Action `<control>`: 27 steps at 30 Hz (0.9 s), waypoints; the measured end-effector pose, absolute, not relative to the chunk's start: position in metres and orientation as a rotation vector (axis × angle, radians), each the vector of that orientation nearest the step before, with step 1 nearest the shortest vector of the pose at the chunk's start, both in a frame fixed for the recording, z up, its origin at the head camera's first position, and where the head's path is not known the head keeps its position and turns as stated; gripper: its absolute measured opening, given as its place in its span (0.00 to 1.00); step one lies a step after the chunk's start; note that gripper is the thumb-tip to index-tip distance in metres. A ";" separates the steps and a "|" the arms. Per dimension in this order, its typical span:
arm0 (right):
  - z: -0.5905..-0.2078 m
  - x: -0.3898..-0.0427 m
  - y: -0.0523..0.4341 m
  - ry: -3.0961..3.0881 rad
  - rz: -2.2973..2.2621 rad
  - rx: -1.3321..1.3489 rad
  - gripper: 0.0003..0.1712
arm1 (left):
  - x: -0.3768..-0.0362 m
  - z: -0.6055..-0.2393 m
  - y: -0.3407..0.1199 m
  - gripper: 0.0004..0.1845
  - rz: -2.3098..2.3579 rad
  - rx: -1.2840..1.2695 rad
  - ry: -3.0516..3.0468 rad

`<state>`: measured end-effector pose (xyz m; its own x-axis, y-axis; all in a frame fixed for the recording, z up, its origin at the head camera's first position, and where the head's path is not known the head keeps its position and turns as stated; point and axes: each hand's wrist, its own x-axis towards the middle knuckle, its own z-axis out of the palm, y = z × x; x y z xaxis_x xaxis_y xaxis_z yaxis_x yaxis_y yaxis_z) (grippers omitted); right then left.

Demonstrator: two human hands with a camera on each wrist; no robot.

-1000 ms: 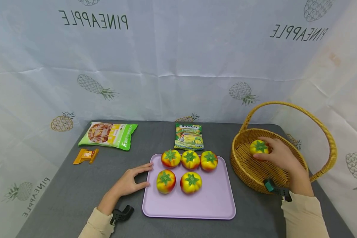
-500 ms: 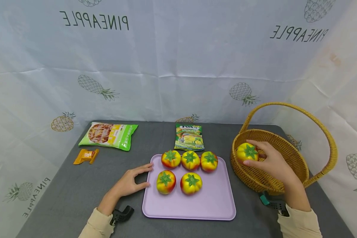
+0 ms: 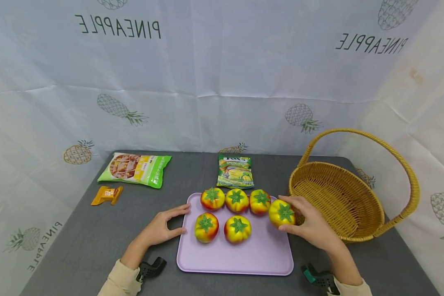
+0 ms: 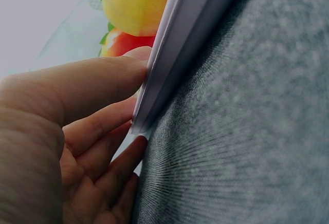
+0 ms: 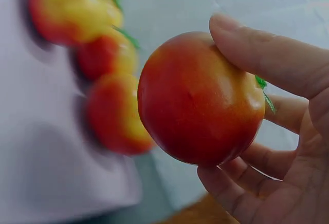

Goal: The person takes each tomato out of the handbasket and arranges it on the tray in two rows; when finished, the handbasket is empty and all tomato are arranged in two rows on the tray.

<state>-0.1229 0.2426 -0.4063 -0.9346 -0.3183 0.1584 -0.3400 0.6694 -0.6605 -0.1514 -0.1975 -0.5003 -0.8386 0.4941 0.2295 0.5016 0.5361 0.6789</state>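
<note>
The right hand [image 3: 310, 224] is out of the wicker basket [image 3: 359, 222] now. A second ago it was down inside it, fingers over a tomato; half a second ago it was at the rim; now it holds that tomato [image 3: 281, 213] over the right edge of the lilac tray [image 3: 244, 259], at about three o'clock from the tray's middle. The grip is grasping the fruit, thumb and fingers curled round it. The basket, at three o'clock on the worktop [image 3: 77, 234], shows only bare weave inside.

The left hand [image 3: 160, 226] has not shifted: it lies flat at nine o'clock of the tray, grip released, fingertips against the tray's left edge. The five tomatoes on the tray sit as before, three in the back row [image 3: 236, 199] and two in front [image 3: 222, 227].

The right wrist view shows what the head view hides: the carried tomato's red underside and the fingers [image 5: 267, 59] wrapped over its top. The left wrist view shows the fingers [image 4: 92, 80] touching the tray's rim [image 4: 175, 54] at close range.

At twelve o'clock lies a candy bag [image 3: 235, 170], at ten o'clock a green snack packet [image 3: 135, 167] and a small orange wrapper [image 3: 107, 194].
</note>
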 end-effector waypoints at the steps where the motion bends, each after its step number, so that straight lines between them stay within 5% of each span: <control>1: -0.411 -0.121 0.239 -2.849 1.159 0.566 0.40 | -0.151 -0.500 -0.198 0.29 -1.219 -0.889 -2.743; 27: -0.448 -0.113 0.205 -2.986 1.088 0.568 0.45 | -0.152 -0.500 -0.198 0.29 -1.215 -0.879 -2.761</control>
